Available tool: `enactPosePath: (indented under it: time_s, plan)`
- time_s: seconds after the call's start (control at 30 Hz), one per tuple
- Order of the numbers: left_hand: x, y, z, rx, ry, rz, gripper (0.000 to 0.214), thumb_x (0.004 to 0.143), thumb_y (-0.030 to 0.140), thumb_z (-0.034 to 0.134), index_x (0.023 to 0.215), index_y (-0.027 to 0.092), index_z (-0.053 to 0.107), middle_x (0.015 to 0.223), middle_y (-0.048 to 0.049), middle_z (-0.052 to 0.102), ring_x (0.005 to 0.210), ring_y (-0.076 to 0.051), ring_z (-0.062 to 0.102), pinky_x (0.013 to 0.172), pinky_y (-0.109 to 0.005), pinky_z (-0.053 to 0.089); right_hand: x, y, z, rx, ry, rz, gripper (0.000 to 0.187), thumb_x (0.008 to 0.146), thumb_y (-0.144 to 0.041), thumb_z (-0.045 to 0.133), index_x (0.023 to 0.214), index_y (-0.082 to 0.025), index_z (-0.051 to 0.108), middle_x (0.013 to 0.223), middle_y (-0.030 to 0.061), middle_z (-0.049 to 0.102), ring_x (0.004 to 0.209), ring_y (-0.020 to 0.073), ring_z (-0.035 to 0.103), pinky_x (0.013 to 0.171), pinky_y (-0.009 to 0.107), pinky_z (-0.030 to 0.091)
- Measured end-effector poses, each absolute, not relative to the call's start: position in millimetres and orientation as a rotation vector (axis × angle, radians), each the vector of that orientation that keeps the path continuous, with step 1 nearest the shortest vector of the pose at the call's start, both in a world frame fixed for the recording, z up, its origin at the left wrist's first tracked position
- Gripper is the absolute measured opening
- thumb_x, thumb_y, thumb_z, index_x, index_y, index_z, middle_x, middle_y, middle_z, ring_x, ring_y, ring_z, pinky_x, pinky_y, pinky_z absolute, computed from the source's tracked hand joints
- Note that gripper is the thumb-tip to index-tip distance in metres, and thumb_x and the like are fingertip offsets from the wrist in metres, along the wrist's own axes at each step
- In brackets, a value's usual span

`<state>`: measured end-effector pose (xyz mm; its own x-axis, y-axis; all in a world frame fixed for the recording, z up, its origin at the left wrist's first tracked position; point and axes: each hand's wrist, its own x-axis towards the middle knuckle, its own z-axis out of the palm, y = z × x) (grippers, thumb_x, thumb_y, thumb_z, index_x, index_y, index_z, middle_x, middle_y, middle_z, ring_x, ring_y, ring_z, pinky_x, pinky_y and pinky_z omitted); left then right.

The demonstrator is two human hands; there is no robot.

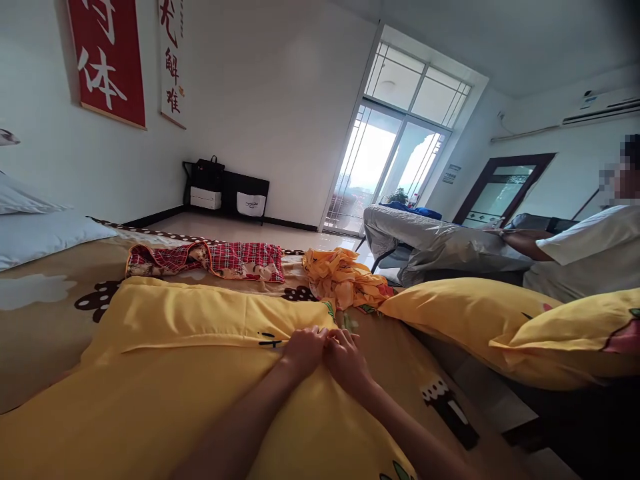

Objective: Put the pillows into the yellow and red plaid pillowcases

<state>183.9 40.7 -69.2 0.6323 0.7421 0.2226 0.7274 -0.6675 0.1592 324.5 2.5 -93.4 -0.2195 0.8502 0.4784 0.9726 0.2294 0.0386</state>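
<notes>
A large yellow pillow in its pillowcase (pixel 180 387) lies across the bed in front of me, with a fold running along its far side. Both hands meet at its far right edge. My left hand (pixel 306 350) is closed on the yellow fabric, which puckers around the fingers. Right against it, my right hand (pixel 345 360) is closed on the same edge, fingertips bent inward. The cloth between the fingertips is mostly hidden. Just beyond the hands lies a crumpled orange-yellow printed cloth (pixel 345 277).
A folded red plaid cloth (pixel 245 260) lies at the bed's far edge. More yellow pillows (pixel 450 307) are at the right, a white pillow (pixel 55 233) at the left. A person in a white shirt (pixel 590 247) sits at the right beside a covered table (pixel 425 233).
</notes>
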Motion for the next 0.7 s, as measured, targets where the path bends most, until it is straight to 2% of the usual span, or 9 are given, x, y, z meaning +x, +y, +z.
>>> enactPosePath:
  time_s: [0.2, 0.33, 0.53, 0.7]
  plan:
    - [181.8, 43.9, -74.2, 2.736, 1.29, 0.443, 0.029, 0.094, 0.016, 0.031, 0.107, 0.016, 0.057, 0.097, -0.0103, 0.068, 0.087, -0.026, 0.068, 0.073, -0.037, 0.054, 322.6, 7.1, -107.1, -1.592, -2.028, -0.659, 0.015, 0.087, -0.016, 0.055, 0.081, -0.021, 0.067, 0.097, 0.0048, 0.067, 0.092, 0.0213, 0.056, 0.081, 0.036, 0.035]
    - [182.2, 46.2, -79.3, 2.702, 1.335, 0.473, 0.03, 0.093, 0.014, 0.031, 0.103, 0.015, 0.059, 0.097, -0.0108, 0.067, 0.086, -0.026, 0.068, 0.072, -0.037, 0.054, 317.3, 9.3, -113.4, -1.494, -2.017, -0.715, 0.013, 0.083, -0.012, 0.058, 0.082, -0.021, 0.067, 0.09, 0.0017, 0.068, 0.086, 0.0201, 0.056, 0.076, 0.034, 0.034]
    - [179.3, 46.6, -81.0, 2.667, 1.347, 0.497, 0.03, 0.093, 0.015, 0.031, 0.104, 0.016, 0.059, 0.098, -0.01, 0.068, 0.088, -0.024, 0.068, 0.074, -0.036, 0.054, 316.8, 8.4, -117.1, -1.479, -1.907, -0.586, 0.021, 0.082, -0.01, 0.054, 0.074, -0.023, 0.068, 0.085, 0.0016, 0.065, 0.08, 0.0179, 0.055, 0.073, 0.03, 0.036]
    - [178.3, 44.1, -77.7, 2.631, 1.364, 0.494, 0.035, 0.098, 0.023, 0.027, 0.104, 0.015, 0.061, 0.092, -0.0121, 0.069, 0.09, -0.026, 0.068, 0.075, -0.038, 0.053, 324.0, 2.0, -119.0, -1.354, -1.889, -0.43, 0.017, 0.079, -0.013, 0.055, 0.075, -0.022, 0.068, 0.091, 0.0032, 0.062, 0.079, 0.0154, 0.054, 0.074, 0.028, 0.039]
